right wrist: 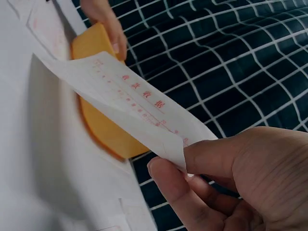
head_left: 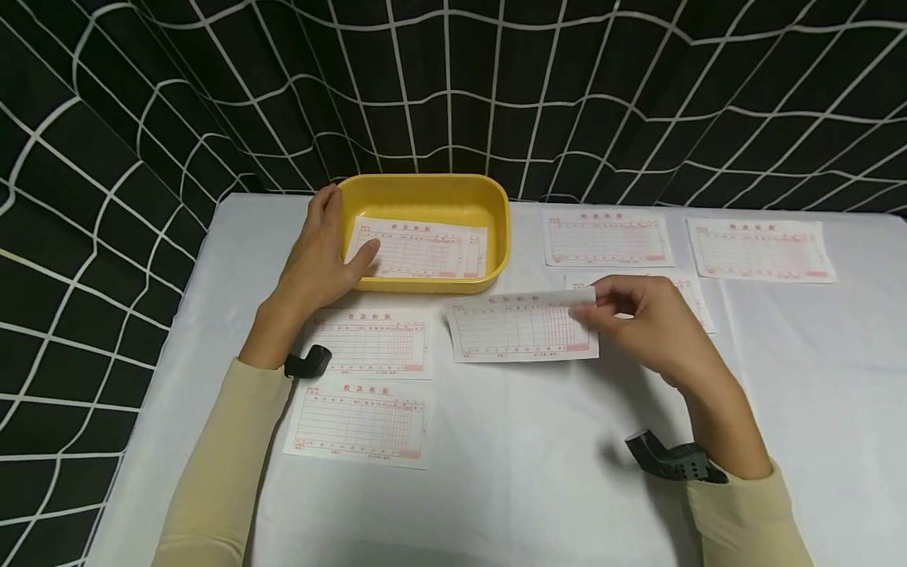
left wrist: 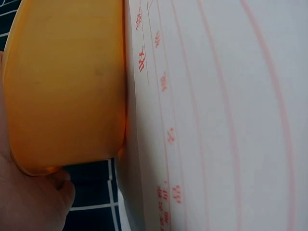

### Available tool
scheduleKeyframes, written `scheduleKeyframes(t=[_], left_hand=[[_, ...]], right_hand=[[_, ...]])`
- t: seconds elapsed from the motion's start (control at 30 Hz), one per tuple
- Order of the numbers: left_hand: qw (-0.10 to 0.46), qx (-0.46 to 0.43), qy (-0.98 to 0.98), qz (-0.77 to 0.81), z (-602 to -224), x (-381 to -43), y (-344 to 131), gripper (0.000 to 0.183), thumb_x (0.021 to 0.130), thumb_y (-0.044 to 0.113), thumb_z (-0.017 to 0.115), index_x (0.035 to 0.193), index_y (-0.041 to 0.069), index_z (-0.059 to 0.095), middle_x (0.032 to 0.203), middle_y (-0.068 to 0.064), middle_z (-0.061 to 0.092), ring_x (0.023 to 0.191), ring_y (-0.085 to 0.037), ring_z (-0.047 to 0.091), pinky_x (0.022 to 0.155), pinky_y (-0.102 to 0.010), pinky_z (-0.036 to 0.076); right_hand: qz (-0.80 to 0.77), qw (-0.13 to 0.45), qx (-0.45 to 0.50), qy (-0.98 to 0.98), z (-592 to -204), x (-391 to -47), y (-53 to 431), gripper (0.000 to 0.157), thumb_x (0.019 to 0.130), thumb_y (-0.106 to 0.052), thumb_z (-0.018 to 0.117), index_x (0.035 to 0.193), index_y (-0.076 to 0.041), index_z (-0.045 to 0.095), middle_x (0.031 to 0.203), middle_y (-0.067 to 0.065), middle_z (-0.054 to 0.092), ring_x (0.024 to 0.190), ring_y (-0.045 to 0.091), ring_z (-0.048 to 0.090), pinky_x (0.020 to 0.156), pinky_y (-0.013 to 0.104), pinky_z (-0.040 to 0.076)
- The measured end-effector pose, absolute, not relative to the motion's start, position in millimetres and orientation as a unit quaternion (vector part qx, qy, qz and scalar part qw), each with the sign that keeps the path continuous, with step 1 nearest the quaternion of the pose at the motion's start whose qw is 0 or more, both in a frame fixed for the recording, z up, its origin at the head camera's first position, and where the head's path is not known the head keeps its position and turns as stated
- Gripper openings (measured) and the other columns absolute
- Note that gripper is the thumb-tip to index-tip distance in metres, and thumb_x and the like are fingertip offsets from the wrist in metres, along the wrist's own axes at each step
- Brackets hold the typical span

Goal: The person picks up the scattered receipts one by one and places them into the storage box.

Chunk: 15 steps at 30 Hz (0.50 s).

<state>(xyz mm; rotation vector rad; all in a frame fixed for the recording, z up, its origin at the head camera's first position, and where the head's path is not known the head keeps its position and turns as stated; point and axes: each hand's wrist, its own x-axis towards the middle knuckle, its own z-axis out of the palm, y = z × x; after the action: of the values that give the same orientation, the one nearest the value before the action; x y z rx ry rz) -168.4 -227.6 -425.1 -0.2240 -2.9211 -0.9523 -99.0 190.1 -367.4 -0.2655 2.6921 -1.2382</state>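
My right hand (head_left: 648,323) pinches a printed receipt slip (head_left: 520,327) by its right end, between thumb and fingers. In the right wrist view the slip (right wrist: 130,98) is lifted and slightly bowed, with red print on it. My left hand (head_left: 319,256) grips the left side of a yellow plastic basin (head_left: 499,228), thumb over the near rim and fingers along the outer wall. Inside the basin lie overlapping receipt slips (head_left: 418,250). The basin's outer wall (left wrist: 67,86) fills the left of the left wrist view.
Two receipts lie near my left forearm, an upper one (head_left: 368,342) and a lower one (head_left: 357,425). Others lie to the right: one (head_left: 605,239) near the basin, one (head_left: 761,250) farther right, one (head_left: 694,295) partly behind my right hand. Behind the white-covered table (head_left: 510,472) hangs dark grid-patterned cloth (head_left: 453,79).
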Motion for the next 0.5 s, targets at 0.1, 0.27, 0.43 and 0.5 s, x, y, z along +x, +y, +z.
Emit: scheduleKeyframes(t=[0.1, 0.27, 0.43, 0.5], left_hand=[[0.032, -0.075, -0.948, -0.309, -425.4, -168.1, -229.3, 0.093, 0.099, 0.045, 0.061, 0.169, 0.003, 0.016, 0.175, -0.015, 0.015, 0.154, -0.035, 0.037, 0.128, -0.053, 0.033], [0.032, -0.075, -0.947, -0.312, -426.6, -167.9, -231.1, 0.093, 0.099, 0.045, 0.062, 0.169, 0.002, 0.017, 0.175, -0.015, 0.016, 0.154, -0.035, 0.036, 0.128, -0.053, 0.033], [0.033, -0.073, -0.947, -0.312, -425.9, -167.9, -229.6, 0.094, 0.099, 0.045, 0.063, 0.168, 0.001, 0.018, 0.175, -0.015, 0.016, 0.154, -0.036, 0.037, 0.128, -0.052, 0.033], [0.032, -0.072, -0.947, -0.311, -425.5, -168.3, -228.8, 0.094, 0.099, 0.046, 0.062, 0.168, 0.001, 0.017, 0.175, -0.016, 0.015, 0.154, -0.035, 0.037, 0.129, -0.052, 0.033]], right_hand=[[-0.429, 0.078, -0.090, 0.896, -363.4, -99.9, 190.0, 0.013, 0.093, -0.018, 0.082, 0.092, -0.007, 0.074, 0.074, -0.012, 0.061, 0.074, 0.002, 0.059, 0.063, 0.019, 0.045], [-0.465, 0.065, -0.063, 0.880, -355.4, -106.4, 188.1, 0.018, 0.093, -0.019, 0.082, 0.097, -0.004, 0.072, 0.076, -0.018, 0.068, 0.072, -0.002, 0.064, 0.060, 0.019, 0.047], [-0.523, 0.004, -0.032, 0.852, -350.1, -120.2, 174.7, 0.018, 0.091, -0.012, 0.082, 0.100, -0.001, 0.071, 0.080, -0.021, 0.072, 0.074, -0.005, 0.071, 0.065, 0.014, 0.056], [-0.538, -0.013, -0.032, 0.842, -347.6, -126.9, 167.1, 0.018, 0.091, -0.010, 0.082, 0.102, 0.001, 0.071, 0.082, -0.020, 0.072, 0.074, -0.005, 0.072, 0.065, 0.015, 0.058]])
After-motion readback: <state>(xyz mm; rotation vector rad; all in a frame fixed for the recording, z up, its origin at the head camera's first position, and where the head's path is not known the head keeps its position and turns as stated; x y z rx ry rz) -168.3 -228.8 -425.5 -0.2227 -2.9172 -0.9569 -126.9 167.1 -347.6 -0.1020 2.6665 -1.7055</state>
